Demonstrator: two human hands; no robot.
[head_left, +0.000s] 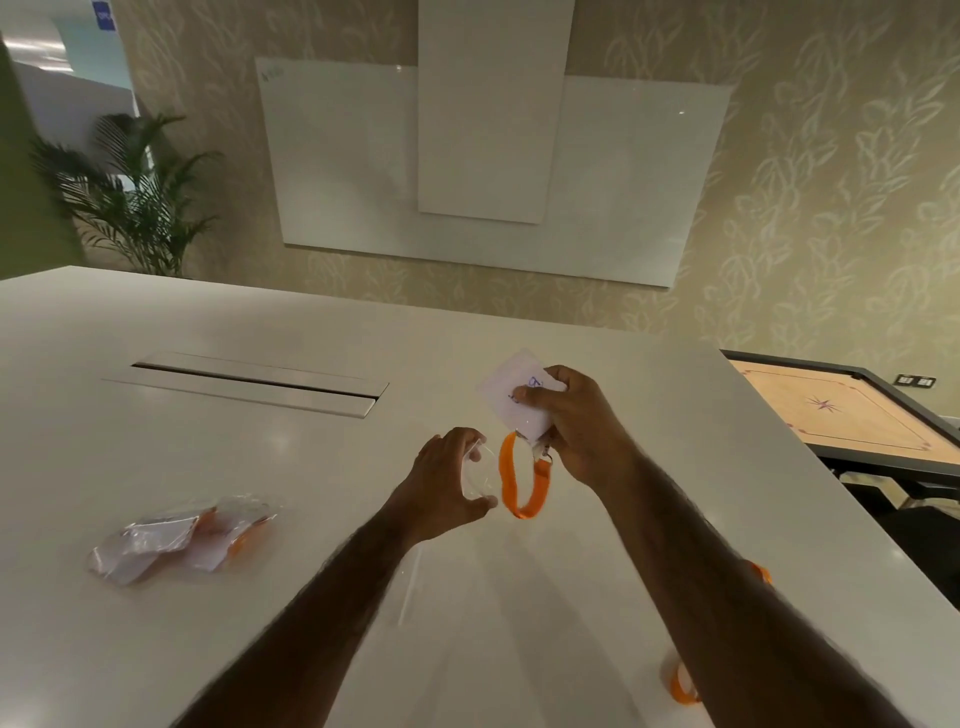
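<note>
My right hand (576, 421) pinches a white card (511, 397) with blue handwriting, thumb on its face, held above the white table (260, 467). An orange lanyard strap (522, 480) hangs in a loop from a clip at the card's lower corner. My left hand (447, 480) grips a clear plastic sleeve (475, 473) just left of the strap, fingers curled around its edge. The sleeve is see-through and hard to make out.
Several clear packets with cards and orange straps (182, 535) lie on the table at the left. More orange straps (683, 683) lie near my right forearm. A cable slot (254, 384) is set into the table. A carrom board (841, 410) stands to the right.
</note>
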